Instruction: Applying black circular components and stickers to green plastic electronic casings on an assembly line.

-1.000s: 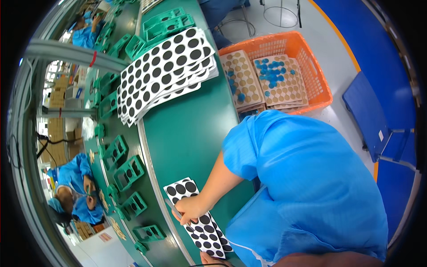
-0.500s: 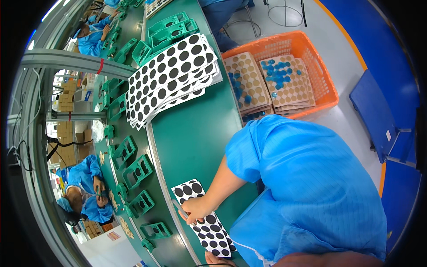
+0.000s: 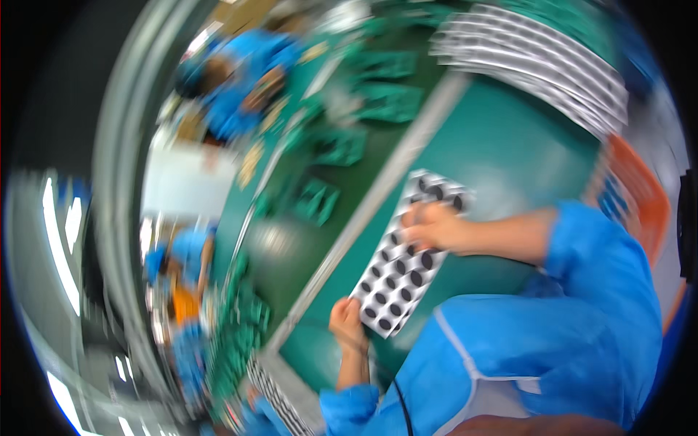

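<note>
A white sheet with rows of black discs (image 3: pixel 390 285) lies slantwise on the green bench in front of me, with another sheet edge showing under it. My left hand (image 3: pixel 347 324) is closed at the sheet's near left corner, thumb and fingers against its edge. Over the far part of the sheet, my right hand (image 3: pixel 435 227) has its fingers curled and pressed together. Blur hides what they hold, if anything.
A fanned stack of similar dotted sheets (image 3: pixel 534 62) lies at the far right. Beyond a metal rail, green plastic frames (image 3: pixel 318 202) sit on the line. An orange crate (image 3: pixel 636 192) stands at the right. Co-workers in blue (image 3: pixel 251 73) sit across the line.
My view has swung left, blurring the picture and shifting the scene to the right and up. My left hand now shows fully at the sheet's corner. My right hand stays over the sheet.
</note>
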`<state>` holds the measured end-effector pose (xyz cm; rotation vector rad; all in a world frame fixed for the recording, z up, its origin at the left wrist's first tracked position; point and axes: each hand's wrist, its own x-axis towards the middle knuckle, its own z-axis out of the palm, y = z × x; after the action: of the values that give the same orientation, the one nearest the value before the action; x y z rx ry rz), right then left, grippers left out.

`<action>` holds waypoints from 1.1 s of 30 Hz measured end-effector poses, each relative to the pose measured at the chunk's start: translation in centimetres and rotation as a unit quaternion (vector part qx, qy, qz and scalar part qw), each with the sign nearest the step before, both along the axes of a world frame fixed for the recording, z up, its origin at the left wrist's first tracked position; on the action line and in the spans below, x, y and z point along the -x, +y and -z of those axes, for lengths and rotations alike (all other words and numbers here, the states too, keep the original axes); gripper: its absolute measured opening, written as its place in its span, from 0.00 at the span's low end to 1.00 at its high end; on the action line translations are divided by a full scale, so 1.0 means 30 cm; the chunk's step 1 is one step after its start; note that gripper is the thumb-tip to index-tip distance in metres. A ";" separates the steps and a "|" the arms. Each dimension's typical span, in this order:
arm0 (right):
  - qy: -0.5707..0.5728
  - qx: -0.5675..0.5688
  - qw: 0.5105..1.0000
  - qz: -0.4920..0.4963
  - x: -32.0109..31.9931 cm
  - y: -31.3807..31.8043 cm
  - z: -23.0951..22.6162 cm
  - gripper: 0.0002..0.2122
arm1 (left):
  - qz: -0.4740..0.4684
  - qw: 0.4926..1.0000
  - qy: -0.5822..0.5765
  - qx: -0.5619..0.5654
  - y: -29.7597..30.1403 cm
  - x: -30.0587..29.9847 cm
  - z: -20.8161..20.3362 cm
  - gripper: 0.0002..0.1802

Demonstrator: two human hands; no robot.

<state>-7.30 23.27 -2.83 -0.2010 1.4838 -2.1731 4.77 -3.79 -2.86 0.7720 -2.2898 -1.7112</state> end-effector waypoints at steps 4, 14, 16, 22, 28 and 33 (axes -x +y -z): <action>-0.002 0.039 0.999 0.014 0.000 -0.013 0.017 0.04 | 0.015 1.000 0.016 -0.014 0.005 -0.018 -0.014 0.08; 0.016 0.046 0.999 0.010 0.015 -0.031 0.035 0.02 | 0.001 0.968 0.172 0.181 -0.182 -0.046 0.065 0.18; 0.010 0.050 0.997 0.057 0.010 -0.045 0.039 0.03 | -0.149 0.905 0.148 0.371 -0.373 -0.009 0.003 0.18; 0.006 0.047 0.995 0.083 0.011 -0.037 0.061 0.02 | -0.403 0.807 0.011 0.432 -1.008 -0.086 0.063 0.21; 0.007 0.037 0.993 0.112 0.008 -0.036 0.075 0.03 | -0.363 0.811 -0.088 0.449 -1.191 0.000 0.063 0.26; 0.010 0.042 0.995 0.087 0.015 -0.035 0.078 0.03 | -0.425 0.762 -0.213 0.439 -1.240 0.051 0.035 0.24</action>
<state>-7.74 22.22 -5.17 -0.1267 1.4708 -2.3802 3.25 -40.98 -3.91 1.6457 -2.0239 -0.0193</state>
